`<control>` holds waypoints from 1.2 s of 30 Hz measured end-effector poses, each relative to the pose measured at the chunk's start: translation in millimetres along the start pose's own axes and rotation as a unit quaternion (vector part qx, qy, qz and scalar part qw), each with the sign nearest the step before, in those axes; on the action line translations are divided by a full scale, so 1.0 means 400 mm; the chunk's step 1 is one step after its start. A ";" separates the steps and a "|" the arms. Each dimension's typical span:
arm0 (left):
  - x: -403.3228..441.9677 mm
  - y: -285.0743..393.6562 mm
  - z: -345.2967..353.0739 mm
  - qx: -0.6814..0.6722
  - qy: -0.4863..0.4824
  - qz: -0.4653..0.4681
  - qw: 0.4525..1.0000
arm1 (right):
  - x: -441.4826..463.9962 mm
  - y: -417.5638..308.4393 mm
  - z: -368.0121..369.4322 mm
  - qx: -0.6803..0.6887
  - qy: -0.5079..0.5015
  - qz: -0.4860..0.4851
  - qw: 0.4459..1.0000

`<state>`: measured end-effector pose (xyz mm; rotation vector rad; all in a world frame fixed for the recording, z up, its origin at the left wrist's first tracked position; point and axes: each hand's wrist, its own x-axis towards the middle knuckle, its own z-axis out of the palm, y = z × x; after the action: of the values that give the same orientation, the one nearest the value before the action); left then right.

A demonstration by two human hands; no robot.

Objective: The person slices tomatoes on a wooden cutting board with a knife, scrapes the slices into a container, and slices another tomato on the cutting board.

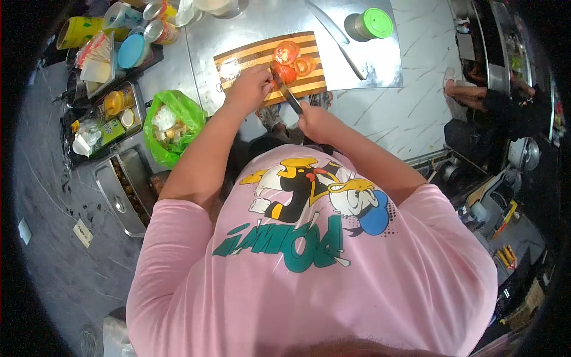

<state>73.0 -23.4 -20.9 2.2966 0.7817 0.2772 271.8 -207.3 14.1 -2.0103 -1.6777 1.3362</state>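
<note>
On the metal table, a striped wooden cutting board [238, 59] holds cut tomato slices [286, 52] near its right side. My right hand [318, 123] grips the handle of a kitchen knife [287, 94], its blade slanting up and left over the board beside the tomato. My left hand [250, 89] is at the board's left part, fingers curled by the blade around a piece of tomato that mostly hides under them. A second, long knife [329, 25] lies right of the board, near a jar with a green lid [376, 24].
Left of the board sits a green plastic bag [157, 146] with scraps inside. Tubs, cans and a blue-lidded container [134, 51] crowd the left counter, beside a lidded metal tray [122, 196]. Another person [499, 104] is at the far right, past the tiled floor [410, 119].
</note>
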 end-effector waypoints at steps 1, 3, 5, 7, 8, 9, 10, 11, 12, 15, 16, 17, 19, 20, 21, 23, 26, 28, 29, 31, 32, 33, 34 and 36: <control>-0.004 0.001 0.003 -0.008 0.014 -0.003 1.000 | -0.007 0.007 -0.022 -0.013 -0.009 0.009 1.000; -0.016 0.014 -0.005 -0.013 0.031 -0.007 0.999 | -0.017 -0.004 -0.079 -0.027 -0.017 0.014 0.999; -0.029 0.035 -0.011 -0.086 0.071 -0.081 0.991 | -0.023 -0.014 -0.138 -0.069 -0.019 0.052 0.996; -0.047 0.054 -0.021 -0.085 0.129 -0.120 0.981 | -0.016 -0.027 -0.194 -0.100 -0.023 0.048 0.994; -0.054 0.066 -0.032 -0.086 0.181 -0.160 0.966 | -0.011 -0.026 -0.215 -0.127 -0.028 0.047 0.990; -0.060 0.078 -0.042 -0.034 0.215 -0.160 0.963 | -0.009 -0.022 -0.229 -0.130 -0.029 0.042 0.990; -0.069 0.094 -0.045 -0.031 0.219 -0.163 0.961 | -0.009 -0.019 -0.241 -0.130 0.005 0.009 0.991; -0.069 0.136 -0.069 -0.006 0.227 -0.136 0.964 | -0.008 -0.016 -0.249 -0.130 0.037 -0.024 0.991; -0.069 0.162 -0.079 0.019 0.235 -0.109 0.966 | -0.001 -0.021 -0.261 -0.131 0.033 -0.031 0.990; -0.055 0.194 -0.068 0.033 0.265 -0.084 0.960 | 0.024 -0.015 -0.303 -0.142 0.038 -0.069 0.987; -0.048 0.191 -0.059 0.037 0.272 -0.091 0.957 | 0.030 -0.006 -0.319 -0.124 0.038 -0.087 0.988; -0.048 0.168 -0.042 0.037 0.300 -0.154 0.941 | 0.037 0.004 -0.339 -0.105 0.035 -0.105 0.988; -0.067 0.140 -0.021 0.028 0.336 -0.288 0.896 | 0.039 0.022 -0.392 -0.093 0.013 -0.112 0.989; -0.083 0.127 -0.007 0.034 0.345 -0.297 0.890 | 0.038 0.035 -0.422 -0.076 -0.003 -0.109 0.991; -0.101 0.110 0.010 0.056 0.331 -0.379 0.862 | 0.038 0.053 -0.450 -0.057 -0.028 -0.092 0.994; -0.143 0.092 0.039 0.060 0.273 -0.503 0.818 | 0.048 0.129 -0.481 -0.055 -0.038 -0.111 0.992; -0.186 0.121 0.095 0.052 0.300 -0.533 0.790 | 0.047 0.200 -0.533 -0.052 -0.051 -0.123 0.990; -0.213 0.106 0.139 0.010 0.339 -0.548 0.765 | 0.042 0.224 -0.570 -0.057 -0.064 -0.116 0.989; -0.221 0.113 0.154 -0.051 0.337 -0.572 0.746 | 0.039 0.229 -0.582 -0.061 -0.071 -0.122 0.988; -0.237 0.121 0.172 -0.113 0.341 -0.593 0.721 | 0.037 0.232 -0.604 -0.051 -0.082 -0.081 0.992; -0.273 0.083 0.207 -0.140 0.315 -0.607 0.716 | 0.034 0.235 -0.611 -0.054 -0.082 -0.086 0.991; -0.276 0.081 0.205 -0.166 0.287 -0.619 0.712 | 0.032 0.241 -0.610 -0.046 -0.081 -0.090 0.992; -0.280 0.085 0.208 -0.165 0.289 -0.618 0.713 | 0.031 0.249 -0.610 -0.037 -0.079 -0.093 0.992; -0.278 0.147 0.187 -0.433 0.341 -0.579 0.601 | 0.025 0.244 -0.615 -0.038 -0.078 -0.083 0.993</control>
<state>40.7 -165.5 -34.9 0.4087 1.8081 0.7051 517.3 -138.8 86.0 -1.7984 -1.9451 1.4232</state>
